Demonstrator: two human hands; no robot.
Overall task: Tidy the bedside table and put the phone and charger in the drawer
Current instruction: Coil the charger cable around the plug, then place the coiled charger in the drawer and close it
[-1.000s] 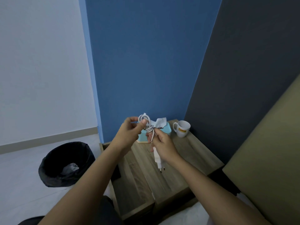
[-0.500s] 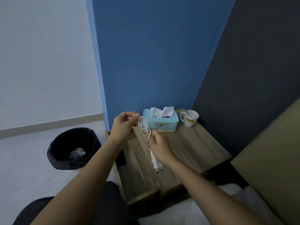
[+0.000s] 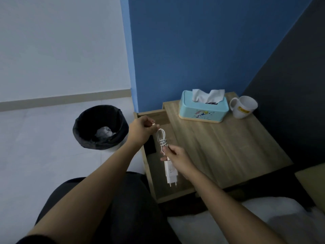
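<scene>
My right hand [image 3: 176, 158] grips the white charger [image 3: 170, 174] where the coiled cable [image 3: 162, 140] meets the plug body, prongs pointing down. My left hand [image 3: 141, 130] pinches the cable's free end just left of the coil. Both hands hover over the open drawer [image 3: 173, 194] pulled out from the wooden bedside table [image 3: 228, 148]. A dark flat object, probably the phone [image 3: 150, 145], lies in the drawer below my left wrist, partly hidden.
A light-blue tissue box [image 3: 203, 110] and a white mug [image 3: 243, 107] stand at the back of the tabletop. A black-lined waste bin [image 3: 101, 127] with crumpled paper sits on the floor to the left. White bedding [image 3: 246, 222] lies at the lower right.
The view has tilted down, so the hands and charger sit lower over the drawer. My left hand went from wrapping at the coil to pulling the cable end out to the left.
</scene>
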